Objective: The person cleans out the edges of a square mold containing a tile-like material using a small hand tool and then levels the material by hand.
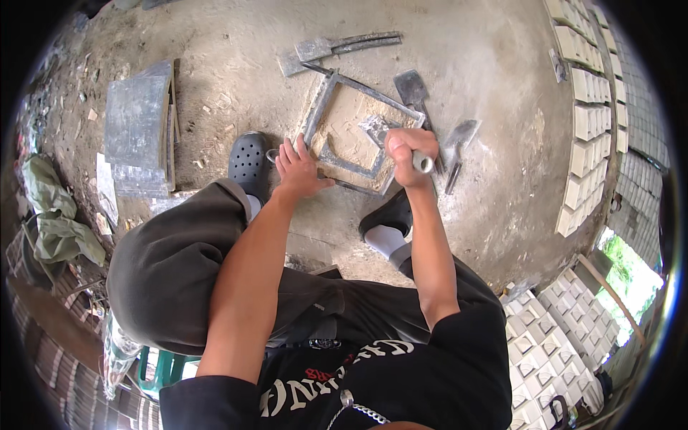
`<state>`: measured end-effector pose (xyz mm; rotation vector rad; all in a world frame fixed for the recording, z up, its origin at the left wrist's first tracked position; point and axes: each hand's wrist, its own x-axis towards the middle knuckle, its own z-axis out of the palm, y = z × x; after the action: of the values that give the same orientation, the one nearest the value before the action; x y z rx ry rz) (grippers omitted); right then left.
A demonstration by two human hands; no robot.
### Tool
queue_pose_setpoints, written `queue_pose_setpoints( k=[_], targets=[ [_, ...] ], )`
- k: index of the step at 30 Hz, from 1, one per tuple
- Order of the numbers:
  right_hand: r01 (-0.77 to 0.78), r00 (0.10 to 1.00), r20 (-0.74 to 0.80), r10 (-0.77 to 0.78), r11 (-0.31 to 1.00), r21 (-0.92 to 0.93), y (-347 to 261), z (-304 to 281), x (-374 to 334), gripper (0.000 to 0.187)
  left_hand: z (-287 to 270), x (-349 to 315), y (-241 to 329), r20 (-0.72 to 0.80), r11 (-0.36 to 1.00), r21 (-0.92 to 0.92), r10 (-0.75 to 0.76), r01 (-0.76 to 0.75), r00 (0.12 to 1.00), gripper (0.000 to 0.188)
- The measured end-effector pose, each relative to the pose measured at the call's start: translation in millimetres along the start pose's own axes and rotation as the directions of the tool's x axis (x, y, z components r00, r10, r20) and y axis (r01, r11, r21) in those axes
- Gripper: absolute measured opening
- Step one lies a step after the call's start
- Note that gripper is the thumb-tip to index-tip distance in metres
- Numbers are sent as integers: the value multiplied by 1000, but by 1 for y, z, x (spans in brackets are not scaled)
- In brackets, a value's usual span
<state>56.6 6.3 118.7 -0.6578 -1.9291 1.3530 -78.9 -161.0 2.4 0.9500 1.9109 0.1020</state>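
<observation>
A square grey metal frame (386, 104) lies tilted on the floor between my feet, with pale sandy material (353, 115) inside it. An L-shaped grey strip (347, 166) shows in its lower part. My left hand (297, 168) rests on the frame's lower left corner, its fingers spread. Over the frame's right side, my right hand (411, 154) is closed round the handle of a trowel (375, 130). The trowel's pale-smeared blade points left over the sandy material; its round handle end (424, 165) faces me.
Several flat-bladed tools lie around the frame: one behind (315, 49), one at its right (411, 87), another trowel (462, 133) farther right. Flat grey sheets (136, 122) are stacked at left, beside green cloth (57, 215). Pale blocks stand in rows (591, 122) at right and lower right (537, 351).
</observation>
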Motion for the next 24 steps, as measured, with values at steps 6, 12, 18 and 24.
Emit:
queue_pose_setpoints(
  k=[6,12,18,24],
  targets=[
    [64,994,88,-66,997,35,-27,4,10,31,7,1,-5,-44,1000,-21,2,-3,999,139],
    [3,997,83,-2,1000,-14,-16,0,2,29,6,-5,-3,-13,999,-35,-4,3,1000,136],
    [20,998,68,-19,1000,-13,-8,1,-1,30,14,0,-8,-34,1000,9,3,-3,999,139],
    [20,997,79,-27,997,80,-26,4,15,32,8,9,-10,-52,1000,5,-6,6,999,140]
  ],
)
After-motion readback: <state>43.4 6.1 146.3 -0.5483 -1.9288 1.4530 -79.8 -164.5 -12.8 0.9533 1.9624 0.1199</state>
